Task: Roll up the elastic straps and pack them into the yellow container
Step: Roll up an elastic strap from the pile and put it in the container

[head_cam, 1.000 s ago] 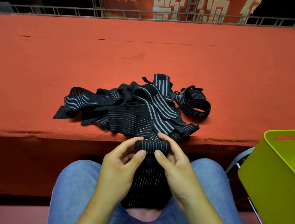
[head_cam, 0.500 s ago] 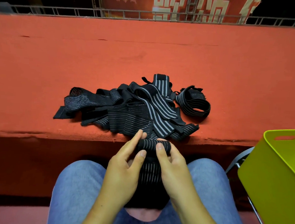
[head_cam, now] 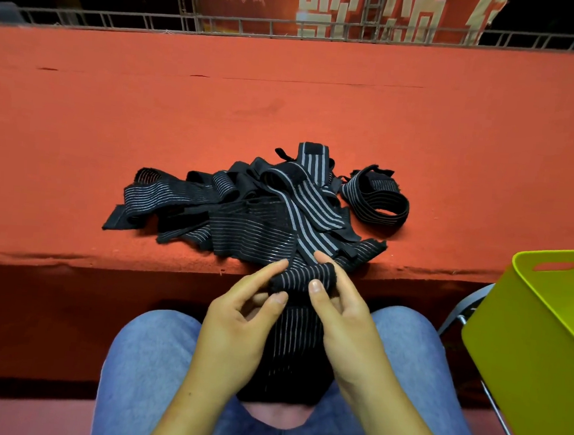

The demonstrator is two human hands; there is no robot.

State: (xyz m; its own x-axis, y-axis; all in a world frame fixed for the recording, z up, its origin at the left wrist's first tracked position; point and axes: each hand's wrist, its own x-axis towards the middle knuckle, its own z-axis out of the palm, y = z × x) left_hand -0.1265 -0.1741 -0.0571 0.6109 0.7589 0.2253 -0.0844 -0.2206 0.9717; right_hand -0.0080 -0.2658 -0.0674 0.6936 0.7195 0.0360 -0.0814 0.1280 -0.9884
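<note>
A black elastic strap with thin grey stripes (head_cam: 287, 347) hangs down over my lap between my knees. Its top end is rolled into a small roll (head_cam: 303, 277) just below the table's front edge. My left hand (head_cam: 235, 326) pinches the roll's left side with thumb and fingers. My right hand (head_cam: 343, 318) grips its right side, thumb on the front. A tangled pile of more black striped straps (head_cam: 244, 214) lies on the red table (head_cam: 287, 114), with one coiled loop (head_cam: 376, 200) at its right. The yellow container (head_cam: 537, 336) stands at my right, its inside hidden.
The container sits on a metal-framed chair (head_cam: 466, 317) beside my right knee. A metal railing (head_cam: 225, 27) and a red banner with pale characters (head_cam: 346, 9) run behind the table's far edge. My legs in blue jeans (head_cam: 150, 361) fill the bottom.
Both hands have rolled the strap's end further and risen toward the table edge. The roll is tilted now, and the hanging part on my lap is shorter.
</note>
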